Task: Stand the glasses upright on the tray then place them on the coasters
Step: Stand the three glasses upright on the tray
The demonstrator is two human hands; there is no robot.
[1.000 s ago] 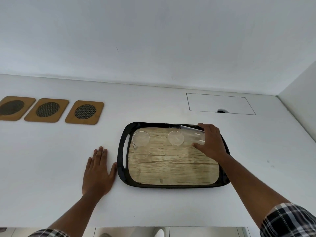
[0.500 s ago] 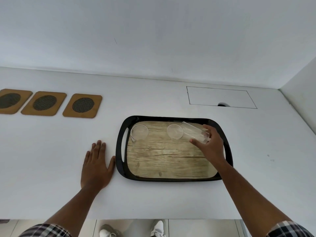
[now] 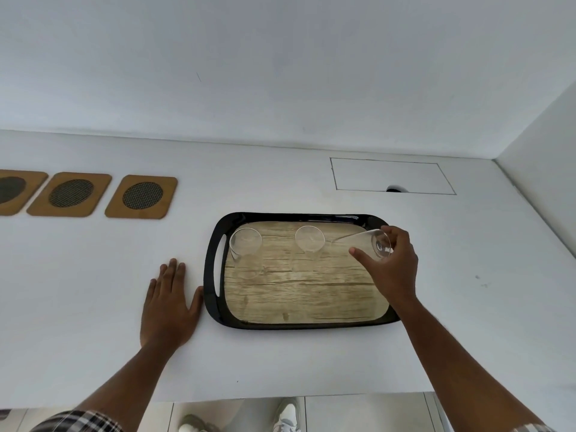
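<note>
Right hand tilting the third clear glass over the tray's far right corner.

Black oval-handled tray with wood-grain floor [image 3: 215, 260] is sitting on the white bench [image 3: 93, 307], carrying two clear glass tumblers standing upright: one at far left [image 3: 245, 249], one mid-far [image 3: 309, 243]. Right hand [image 3: 389, 269] is wrapping its grip around a third clear tumbler [image 3: 369, 243], long axis lying near level, base pointing right toward the palm, mouth pointing left. Left hand [image 3: 170, 304] is lying flat, fingers spread, holding nothing, thumb touching the tray rim. Three tan square coasters with dark mesh centres [image 3: 141, 196] are lining up well left, bare.
</note>
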